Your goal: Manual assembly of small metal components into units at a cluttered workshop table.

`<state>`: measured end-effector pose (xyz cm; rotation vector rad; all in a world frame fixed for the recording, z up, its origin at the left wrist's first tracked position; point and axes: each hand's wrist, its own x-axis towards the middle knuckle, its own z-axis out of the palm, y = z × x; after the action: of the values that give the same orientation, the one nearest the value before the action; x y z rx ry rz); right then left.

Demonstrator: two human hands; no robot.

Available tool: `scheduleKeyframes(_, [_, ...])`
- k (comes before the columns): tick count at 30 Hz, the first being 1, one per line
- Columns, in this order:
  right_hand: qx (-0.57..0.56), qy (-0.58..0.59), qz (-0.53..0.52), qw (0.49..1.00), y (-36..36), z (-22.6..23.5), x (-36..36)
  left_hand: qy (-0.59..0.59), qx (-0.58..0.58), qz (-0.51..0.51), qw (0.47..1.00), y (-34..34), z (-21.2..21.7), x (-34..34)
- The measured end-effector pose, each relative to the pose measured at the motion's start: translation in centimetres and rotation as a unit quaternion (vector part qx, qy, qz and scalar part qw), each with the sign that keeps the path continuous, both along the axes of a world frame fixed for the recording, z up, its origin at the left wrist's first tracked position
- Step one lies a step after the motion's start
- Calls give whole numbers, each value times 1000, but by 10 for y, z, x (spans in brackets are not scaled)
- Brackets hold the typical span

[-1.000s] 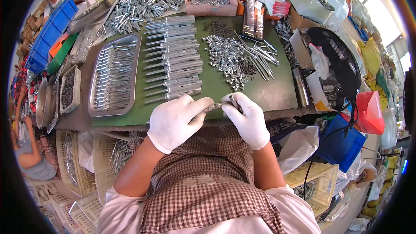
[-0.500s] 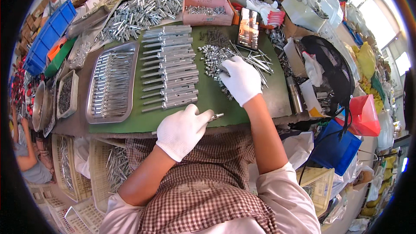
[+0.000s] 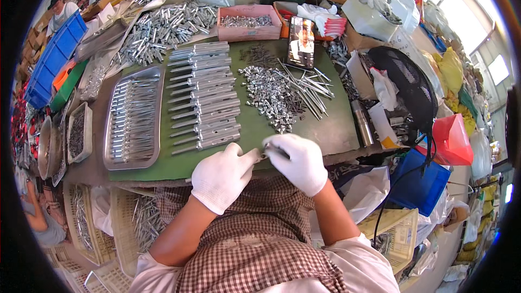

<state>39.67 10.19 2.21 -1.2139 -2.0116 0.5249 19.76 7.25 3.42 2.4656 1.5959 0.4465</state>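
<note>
- Left hand grips a metal rod at the green mat's front edge; right hand, close beside, clasps a metal piece (mostly hidden).
- Mat separates hands from fasteners.
- Pink box bears lettering.

Right hand off the small-parts pile, right of frame centre; now lower centre, just beside left hand. Phone screen, upper centre, now showing a person in white.
</note>
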Motion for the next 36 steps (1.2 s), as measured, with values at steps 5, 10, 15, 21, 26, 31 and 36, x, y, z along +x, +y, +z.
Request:
scheduleKeyframes(5, [28,-76,-3,997,-10,-9,-2,-15,30,4,999,0,-4,0])
scheduleKeyframes(10, [36,-63,-20,997,-13,1,0,-11,25,9,1000,0,-6,-1])
scheduleKeyframes(15, [23,-33,-189,981,6,-10,21,6,14,12,1000,0,0,2])
scheduleKeyframes(21, [38,-58,-224,972,19,-10,6,-6,23,10,1000,-2,-4,0])
scheduleKeyframes(26, [8,-142,-220,965,8,-6,1,-1,10,15,1000,-2,-3,1])
scheduleKeyframes(31, [16,-156,-196,968,3,-9,4,3,11,9,1000,0,-2,0])
scheduleKeyframes(36, [-8,-34,-93,995,-6,6,6,-7,-4,10,1000,3,0,0])
